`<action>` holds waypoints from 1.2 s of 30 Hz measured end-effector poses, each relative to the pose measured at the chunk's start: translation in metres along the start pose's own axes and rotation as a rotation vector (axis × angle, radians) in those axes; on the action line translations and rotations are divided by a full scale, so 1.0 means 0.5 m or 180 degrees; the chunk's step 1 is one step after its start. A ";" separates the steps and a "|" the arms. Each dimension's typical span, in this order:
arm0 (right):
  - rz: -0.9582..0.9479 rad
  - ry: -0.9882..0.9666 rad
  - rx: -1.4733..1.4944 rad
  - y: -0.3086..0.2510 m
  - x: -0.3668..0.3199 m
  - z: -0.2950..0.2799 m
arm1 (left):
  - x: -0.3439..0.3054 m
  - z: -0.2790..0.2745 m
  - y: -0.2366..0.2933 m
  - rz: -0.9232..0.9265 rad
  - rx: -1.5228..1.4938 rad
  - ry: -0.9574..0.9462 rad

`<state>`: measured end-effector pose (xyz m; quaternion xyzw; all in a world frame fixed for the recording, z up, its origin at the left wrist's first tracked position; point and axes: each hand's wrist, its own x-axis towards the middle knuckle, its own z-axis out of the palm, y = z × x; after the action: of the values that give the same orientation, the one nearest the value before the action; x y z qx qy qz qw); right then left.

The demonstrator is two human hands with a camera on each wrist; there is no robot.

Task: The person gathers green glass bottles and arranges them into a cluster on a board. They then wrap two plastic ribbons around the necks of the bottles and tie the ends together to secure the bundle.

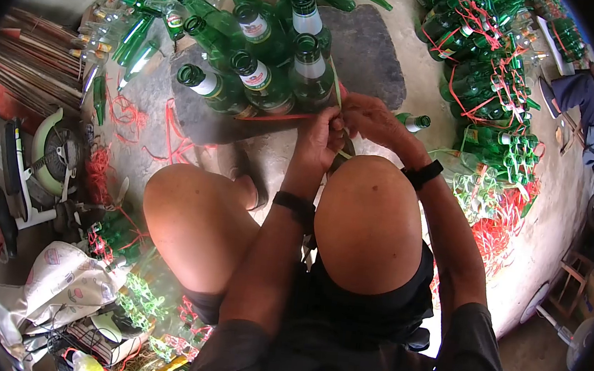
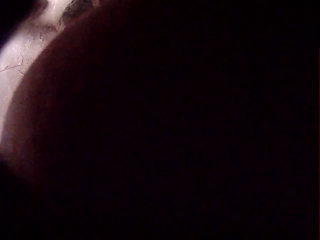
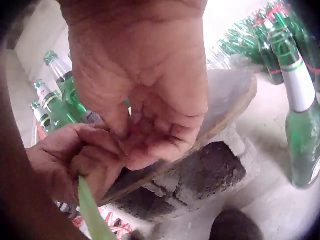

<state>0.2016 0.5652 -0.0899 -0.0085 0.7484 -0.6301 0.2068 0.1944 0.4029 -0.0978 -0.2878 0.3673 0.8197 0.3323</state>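
Observation:
Several green bottles (image 1: 255, 80) stand upright in a cluster on a dark stone slab (image 1: 377, 57), with a red band low around their near side. At the cluster's near right corner the two hands meet. The left hand (image 1: 321, 139) has its fingers curled round a pale green strip (image 3: 91, 212), whose end hangs below it in the right wrist view. Against it, the right hand (image 3: 145, 95) has bent fingers pinched together, largely hiding what they hold; a bit of red shows between them. The left wrist view is almost wholly dark.
Bundles of green bottles tied with red strips (image 1: 488, 89) lie at the right. A single bottle (image 3: 301, 110) stands beside the slab, which rests on a hollow block (image 3: 210, 170). Loose bottles (image 1: 136, 38) and red strips lie at the left. Another person's legs (image 1: 581, 98) show far right.

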 end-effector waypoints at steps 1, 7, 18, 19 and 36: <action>-0.0033 -0.0053 -0.0167 0.008 0.002 -0.003 | -0.007 0.006 0.006 0.0002 0.0000 -0.0005; -0.0897 0.0504 -0.1202 -0.003 -0.019 -0.003 | -0.006 -0.003 0.010 0.0019 0.0181 -0.0142; -0.1290 0.1125 -0.2560 -0.030 0.015 -0.016 | 0.021 -0.041 0.012 0.0408 -0.0169 -0.0140; -0.1327 0.1210 -0.2481 -0.027 0.022 -0.016 | 0.024 -0.045 0.011 0.0410 -0.0170 -0.0130; -0.0559 0.1216 -0.2623 -0.024 0.018 -0.007 | -0.029 -0.004 0.019 0.0683 -0.0041 0.0727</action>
<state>0.1893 0.5638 -0.0809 -0.0372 0.9576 -0.2855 -0.0096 0.1964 0.3916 -0.0848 -0.3405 0.4261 0.8147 0.1971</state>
